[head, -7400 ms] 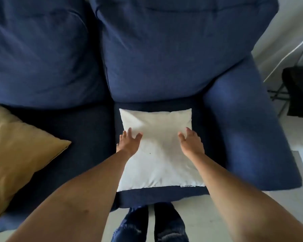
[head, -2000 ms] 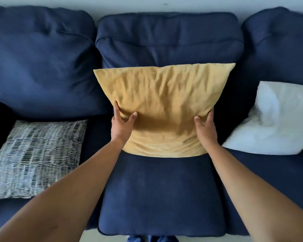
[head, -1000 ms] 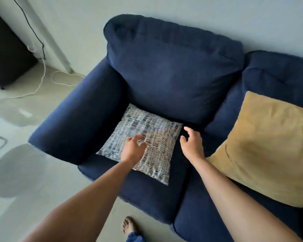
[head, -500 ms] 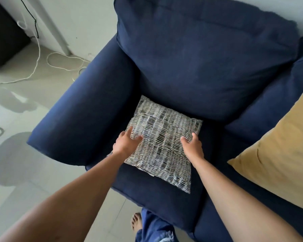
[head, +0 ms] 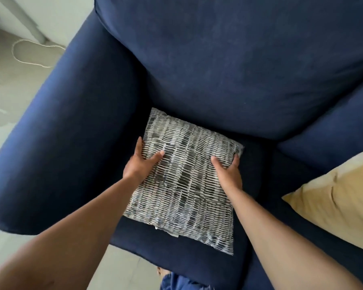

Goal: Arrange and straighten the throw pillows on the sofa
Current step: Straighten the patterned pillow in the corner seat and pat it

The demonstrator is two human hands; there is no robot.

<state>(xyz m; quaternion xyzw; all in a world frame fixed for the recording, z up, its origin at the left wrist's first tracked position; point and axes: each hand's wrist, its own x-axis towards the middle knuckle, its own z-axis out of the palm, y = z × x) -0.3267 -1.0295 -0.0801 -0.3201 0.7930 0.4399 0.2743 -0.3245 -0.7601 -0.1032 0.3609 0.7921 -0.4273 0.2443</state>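
A grey-and-white patterned throw pillow (head: 184,185) lies flat on the left seat of the dark blue sofa (head: 228,70). My left hand (head: 142,162) grips its left edge, thumb on top. My right hand (head: 228,172) grips its right edge near the far right corner. A mustard yellow pillow (head: 340,197) leans on the middle seat at the right edge of view, partly cut off.
The sofa's left armrest (head: 67,143) runs beside the patterned pillow. A back cushion (head: 239,59) rises just behind it. White cable (head: 29,53) loops on the pale floor at upper left. My jeans (head: 182,282) show at the bottom.
I left the yellow pillow propped on the middle seat and turned left. Both hands moved from hovering near the patterned pillow to gripping its two sides.
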